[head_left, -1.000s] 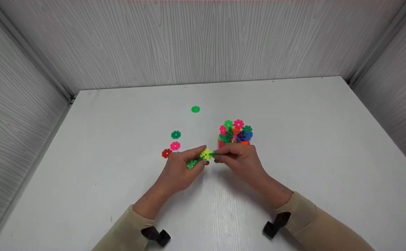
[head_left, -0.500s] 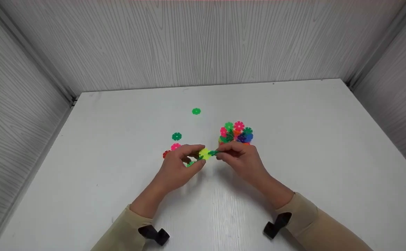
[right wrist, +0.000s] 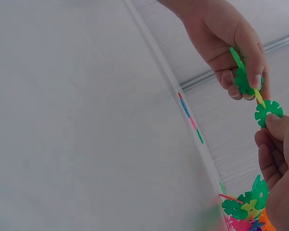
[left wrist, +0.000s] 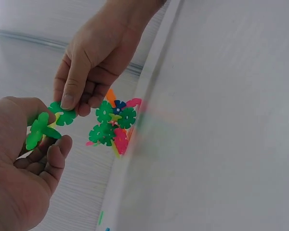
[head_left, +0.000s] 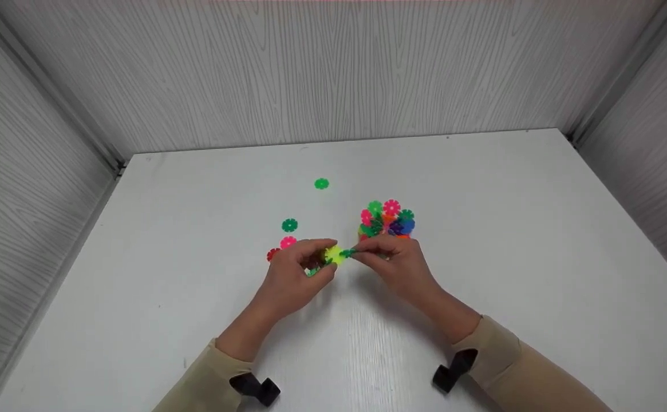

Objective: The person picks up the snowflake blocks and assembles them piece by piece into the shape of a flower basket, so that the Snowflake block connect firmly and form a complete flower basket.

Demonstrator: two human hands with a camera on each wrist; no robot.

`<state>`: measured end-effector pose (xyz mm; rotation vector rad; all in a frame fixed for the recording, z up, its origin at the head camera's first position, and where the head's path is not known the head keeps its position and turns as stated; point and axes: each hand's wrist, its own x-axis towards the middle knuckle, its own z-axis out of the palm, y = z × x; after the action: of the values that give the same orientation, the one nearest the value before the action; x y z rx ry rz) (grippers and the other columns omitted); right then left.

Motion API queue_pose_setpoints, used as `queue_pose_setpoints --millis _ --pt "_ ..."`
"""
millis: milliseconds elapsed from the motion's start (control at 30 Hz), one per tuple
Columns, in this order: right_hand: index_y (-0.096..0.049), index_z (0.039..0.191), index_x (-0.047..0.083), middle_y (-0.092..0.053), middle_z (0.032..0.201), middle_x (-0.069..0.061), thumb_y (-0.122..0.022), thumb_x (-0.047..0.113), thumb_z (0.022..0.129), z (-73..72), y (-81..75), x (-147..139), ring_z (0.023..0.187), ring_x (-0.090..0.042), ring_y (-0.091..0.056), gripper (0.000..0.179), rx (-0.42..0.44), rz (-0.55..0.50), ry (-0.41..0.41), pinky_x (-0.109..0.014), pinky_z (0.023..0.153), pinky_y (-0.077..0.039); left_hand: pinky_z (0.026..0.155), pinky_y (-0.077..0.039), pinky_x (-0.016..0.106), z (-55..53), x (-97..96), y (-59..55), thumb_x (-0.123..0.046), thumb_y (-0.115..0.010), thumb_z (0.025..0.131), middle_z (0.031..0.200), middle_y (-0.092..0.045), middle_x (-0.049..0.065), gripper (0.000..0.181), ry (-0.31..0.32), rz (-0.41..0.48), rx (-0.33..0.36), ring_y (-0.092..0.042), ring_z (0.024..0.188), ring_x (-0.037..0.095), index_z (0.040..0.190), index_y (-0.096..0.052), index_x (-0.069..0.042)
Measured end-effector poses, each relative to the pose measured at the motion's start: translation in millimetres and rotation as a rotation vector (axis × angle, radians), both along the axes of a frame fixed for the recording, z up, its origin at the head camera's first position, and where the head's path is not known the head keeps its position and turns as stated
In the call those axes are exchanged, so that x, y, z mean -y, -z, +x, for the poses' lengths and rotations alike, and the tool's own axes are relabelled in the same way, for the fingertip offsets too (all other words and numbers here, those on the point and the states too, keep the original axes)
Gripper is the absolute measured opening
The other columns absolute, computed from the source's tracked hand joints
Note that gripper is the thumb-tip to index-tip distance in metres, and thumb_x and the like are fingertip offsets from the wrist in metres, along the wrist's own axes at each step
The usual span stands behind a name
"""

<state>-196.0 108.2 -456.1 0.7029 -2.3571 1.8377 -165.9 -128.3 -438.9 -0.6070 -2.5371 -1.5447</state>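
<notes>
In the head view my left hand [head_left: 290, 286] holds a yellow plastic snowflake disc [head_left: 334, 254] between thumb and fingers. Joined to the yellow one are a bright green disc [left wrist: 38, 131] and a darker green disc [right wrist: 245, 82], close inside the palm. From the other side, my right hand [head_left: 399, 266] pinches another green snowflake disc [right wrist: 268, 113] with thumb and forefinger. Its slotted edge meets the yellow disc edge-on, the two crossing at an angle. Just beyond the right hand stands a built cluster of multicoloured discs [head_left: 391, 207], its near side partly covered by that hand.
Loose discs lie flat on the white table [head_left: 482, 189]: a red one [head_left: 273, 253] and a pink one [head_left: 288, 242] by the left hand, a dark green one [head_left: 289, 225] beyond them, and a bright green one [head_left: 322, 183] farther back. Wood-grain panels [head_left: 333, 68] wall in the table.
The left hand has shifted its hold, and the green discs in its palm have turned and show less. The yellow disc has moved slightly left. The right hand keeps its pinch, nearly still.
</notes>
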Motion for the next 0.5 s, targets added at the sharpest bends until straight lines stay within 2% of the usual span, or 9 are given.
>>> queue_pose_setpoints --millis 133,267,400,500 --pt "-0.084 0.104 0.012 -0.08 0.101 0.0 -0.081 0.01 0.094 0.7 -0.6 1 0.095 -0.021 -0.073 0.01 0.03 -0.013 -0.025 -0.03 0.083 -0.063 0.081 -0.059 0.032 -0.4 0.6 0.7 -0.014 -0.078 0.096 0.109 -0.075 -0.008 0.029 -0.018 0.045 0.04 -0.066 0.092 0.014 0.125 -0.077 -0.015" --pt "-0.083 0.111 0.007 -0.08 0.107 -0.005 -0.08 0.007 0.095 -1.0 -2.2 1 0.1 -0.023 -0.075 0.016 0.06 -0.04 -0.074 -0.033 0.089 -0.062 0.078 -0.059 0.031 -3.3 3.6 0.3 -0.013 -0.077 0.098 0.103 -0.076 -0.007 0.016 -0.055 0.109 0.062 -0.067 0.088 0.015 0.113 -0.081 -0.015" --pt "-0.078 0.121 0.003 -0.079 0.113 -0.01 -0.077 0.004 0.097 -4.8 -4.4 6 0.106 -0.025 -0.076 0.024 0.131 -0.068 -0.102 -0.034 0.093 -0.061 0.076 -0.058 0.028 -7.6 13.7 -8.2 -0.011 -0.075 0.099 0.099 -0.075 0.0 0.014 -0.136 0.189 0.089 -0.067 0.086 0.02 0.112 -0.081 -0.012" --pt "-0.077 0.124 0.004 -0.078 0.116 -0.007 -0.077 0.007 0.098 -10.7 -5.6 15 0.109 -0.022 -0.075 0.026 0.196 -0.02 -0.102 -0.033 0.094 -0.06 0.076 -0.059 0.025 -11.3 25.6 -17.5 -0.011 -0.075 0.099 0.102 -0.074 0.004 0.018 -0.22 0.225 0.097 -0.067 0.088 0.023 0.116 -0.079 -0.01"
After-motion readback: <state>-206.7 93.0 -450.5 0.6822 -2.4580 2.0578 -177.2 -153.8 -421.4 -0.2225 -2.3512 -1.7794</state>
